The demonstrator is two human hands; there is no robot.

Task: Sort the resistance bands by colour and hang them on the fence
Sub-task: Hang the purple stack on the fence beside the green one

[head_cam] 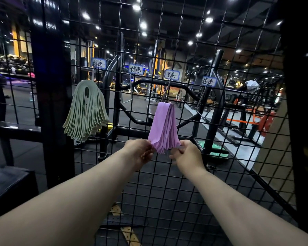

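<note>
In the centre of the frame, the purple bands (pixel 163 126) hang as one thick bundle from a metal hook (pixel 165 93) on the wire fence (pixel 114 50). The hook sits just under a small label (pixel 172 74) on which the word for purple is written by hand. The left hand (pixel 139 151) pinches the lower left edge of the bundle. The right hand (pixel 187 153) pinches the lower right edge, its fingers curled around the band ends. Both hands are therefore closed on the same bundle, and they spread its bottom a little apart.

At the left of the frame, the green bands (pixel 86 110) hang on the fence below the green label (pixel 98 63), and no hand touches them. Between the two bundles is the pink label (pixel 135 69) with a bare hook (pixel 130 89) under it. To the right of the purple bundle is the blue label (pixel 209 81), and its hook (pixel 199 105) also carries nothing.

I judge that the step in hand is the tidying of the purple group, so that the loops hang flat and even on their hook. Two colours of four seem to be done, so the task is about half way.

The next move calls for letting go gently, so that no loop slips off the hook, and then for collecting the pink or blue bands. These are not in view, so I cannot tell where they lie. Each new bundle must go to the hook under its own label.
</note>
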